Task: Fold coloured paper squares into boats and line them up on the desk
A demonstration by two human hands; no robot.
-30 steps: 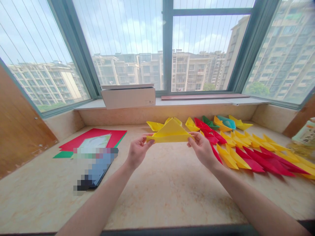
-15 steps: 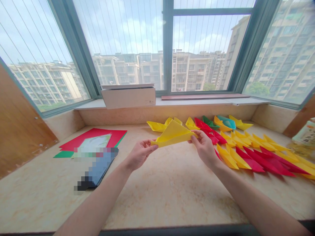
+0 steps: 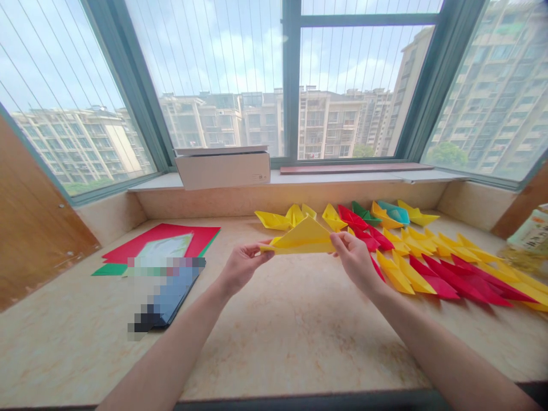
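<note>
Held up above the counter is a folded yellow paper (image 3: 306, 237), shaped like a hat or boat with a peaked middle and a flat lower edge. My left hand (image 3: 244, 265) pinches its left corner between thumb and fingers. The right corner is gripped the same way by my right hand (image 3: 353, 257). Behind the paper stand several yellow paper boats (image 3: 274, 220), partly covered by it. Just past my right hand are red paper boats (image 3: 434, 279) and more yellow ones (image 3: 396, 271) in rows.
On the left of the marble-look counter (image 3: 274, 342) lie red paper sheets (image 3: 158, 234), a green sheet (image 3: 107, 269) and a dark, partly blurred flat object (image 3: 177, 297). A white box (image 3: 222, 169) rests on the windowsill. A clear container (image 3: 531, 240) stands far right.
The yellow paper has tilted and dropped slightly; its peak sits lower and its lower edge is more level. Both hands keep their hold on the corners.
</note>
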